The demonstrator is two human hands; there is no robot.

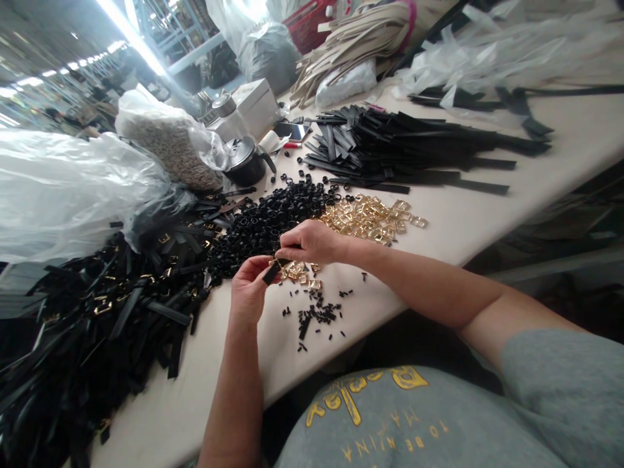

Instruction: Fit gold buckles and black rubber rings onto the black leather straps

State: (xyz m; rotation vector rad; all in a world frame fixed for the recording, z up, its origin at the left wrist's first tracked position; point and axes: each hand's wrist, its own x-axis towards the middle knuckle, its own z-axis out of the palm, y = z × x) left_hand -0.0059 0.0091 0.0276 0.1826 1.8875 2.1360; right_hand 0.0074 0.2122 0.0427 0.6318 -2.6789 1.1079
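A black strap (271, 272) is pinched at its end by the left hand (248, 292), raised just above the desk (468, 221). The right hand (312, 242) is pressed together on its tip, beside small gold buckles (297, 272). Beyond the strap, black rings (266, 224) are heaped within reach.

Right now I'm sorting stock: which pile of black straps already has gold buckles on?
The black strap heap at the left, beside the left hand; gold buckles glint among it. The far stack is plain black.
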